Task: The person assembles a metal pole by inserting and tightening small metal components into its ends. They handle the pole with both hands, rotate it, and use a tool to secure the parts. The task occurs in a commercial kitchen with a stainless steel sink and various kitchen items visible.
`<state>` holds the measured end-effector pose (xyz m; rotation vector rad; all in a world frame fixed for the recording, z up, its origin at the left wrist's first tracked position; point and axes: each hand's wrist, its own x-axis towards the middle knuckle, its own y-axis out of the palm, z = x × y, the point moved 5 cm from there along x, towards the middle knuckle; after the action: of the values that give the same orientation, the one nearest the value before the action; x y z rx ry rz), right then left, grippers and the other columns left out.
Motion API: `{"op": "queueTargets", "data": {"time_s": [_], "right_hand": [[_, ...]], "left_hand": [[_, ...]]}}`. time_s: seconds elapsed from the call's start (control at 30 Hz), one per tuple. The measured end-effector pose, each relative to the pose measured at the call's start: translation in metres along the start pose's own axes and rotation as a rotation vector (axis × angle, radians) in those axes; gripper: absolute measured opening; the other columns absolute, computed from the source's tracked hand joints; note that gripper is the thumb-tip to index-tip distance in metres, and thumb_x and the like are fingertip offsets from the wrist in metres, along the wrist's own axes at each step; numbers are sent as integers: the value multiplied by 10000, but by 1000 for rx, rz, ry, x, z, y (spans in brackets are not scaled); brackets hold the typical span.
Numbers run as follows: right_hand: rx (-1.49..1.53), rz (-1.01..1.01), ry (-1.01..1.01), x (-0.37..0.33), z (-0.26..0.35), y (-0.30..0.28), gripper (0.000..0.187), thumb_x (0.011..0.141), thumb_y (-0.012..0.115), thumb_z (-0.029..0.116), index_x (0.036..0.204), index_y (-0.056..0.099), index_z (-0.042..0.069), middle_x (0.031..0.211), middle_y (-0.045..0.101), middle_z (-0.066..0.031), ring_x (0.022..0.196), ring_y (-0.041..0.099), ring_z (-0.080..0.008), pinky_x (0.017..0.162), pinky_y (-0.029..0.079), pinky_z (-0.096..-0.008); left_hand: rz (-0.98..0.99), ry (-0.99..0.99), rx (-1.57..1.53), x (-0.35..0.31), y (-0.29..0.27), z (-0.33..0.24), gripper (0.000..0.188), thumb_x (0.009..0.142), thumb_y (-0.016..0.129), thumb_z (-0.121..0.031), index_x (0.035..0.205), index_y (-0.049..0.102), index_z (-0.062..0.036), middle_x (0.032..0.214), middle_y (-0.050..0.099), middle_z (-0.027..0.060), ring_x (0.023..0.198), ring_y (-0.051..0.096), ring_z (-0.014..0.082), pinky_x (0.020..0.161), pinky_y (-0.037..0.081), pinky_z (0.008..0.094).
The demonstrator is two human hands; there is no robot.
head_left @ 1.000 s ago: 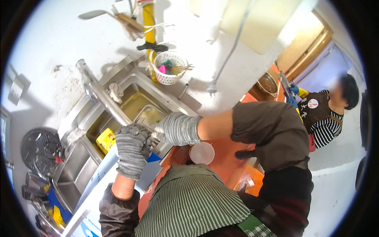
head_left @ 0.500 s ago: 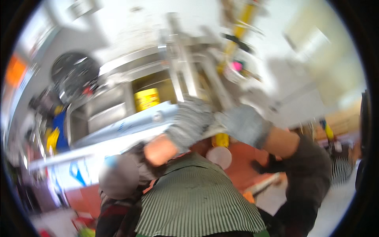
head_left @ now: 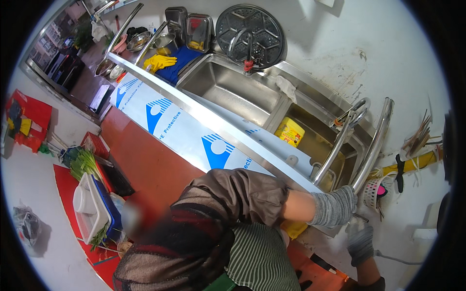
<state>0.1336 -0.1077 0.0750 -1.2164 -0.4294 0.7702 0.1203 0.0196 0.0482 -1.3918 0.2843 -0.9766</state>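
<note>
My left hand (head_left: 336,207), in a grey knitted glove, is closed at the lower end of a bent steel tube (head_left: 376,140). This tube rises at the right end of a long metal panel (head_left: 194,107) with blue-and-white film on its front. Just below, my right hand (head_left: 360,244), gloved alike, has its fingers closed near a thin dark rod-like piece; what they hold is too small to make out. Behind the panel lies a double steel sink (head_left: 228,82). A yellow package (head_left: 290,131) sits in its right basin, beside a second bent tube (head_left: 334,154).
A round perforated steel disc (head_left: 251,36) leans on the wall. Yellow gloves (head_left: 160,62), a blue cloth (head_left: 183,63) and metal bowls are at the far left. A white basket (head_left: 377,193) hangs at right. Trays and green vegetables (head_left: 83,165) stand on the left.
The view has swung round, so the sink and panel now run diagonally and my hands appear farther right. Both hands stay close together at the panel's right end.
</note>
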Motion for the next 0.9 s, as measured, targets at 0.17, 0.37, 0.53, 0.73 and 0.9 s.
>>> {"op": "queueTargets", "data": {"time_s": [0.17,0.37,0.53,0.73,0.9], "right_hand": [[355,198,389,-5,-1,4,283,933,477,248,873,576,-11,537,489,-52,407,488,-173,390,397,-303],[581,87,456,5,11,-11,265,852,571,225,911,572,-33,597,534,-146,466,493,-263,463,427,-353],[-383,83,-295,11,22,-11,292,799,613,249,899,581,-23,825,578,-171,787,561,-337,702,443,-456],[-557,-85,-450,10,19,-22,304,747,614,226,923,589,-21,850,569,-170,795,547,-345,690,429,-475],[-607,-32,-469,13,18,-21,165,742,619,140,858,610,23,800,601,-155,735,581,-344,664,463,-469]], "left_hand": [[-103,-29,-88,-8,-8,1,148,636,608,-200,658,648,-59,582,542,80,511,525,236,460,338,385],[-142,4,-76,-7,-14,6,121,655,612,-191,639,659,-82,581,550,70,522,543,232,466,353,381],[-121,-16,-78,-8,-15,8,102,663,616,-179,625,661,-96,576,555,59,516,541,227,464,352,378],[-48,-2,-90,-9,-14,9,115,665,615,-185,632,665,-87,575,553,55,530,530,222,468,346,378],[-94,-1,-61,-9,-10,8,132,663,608,-187,647,664,-69,570,541,69,530,530,227,478,356,375]]}}
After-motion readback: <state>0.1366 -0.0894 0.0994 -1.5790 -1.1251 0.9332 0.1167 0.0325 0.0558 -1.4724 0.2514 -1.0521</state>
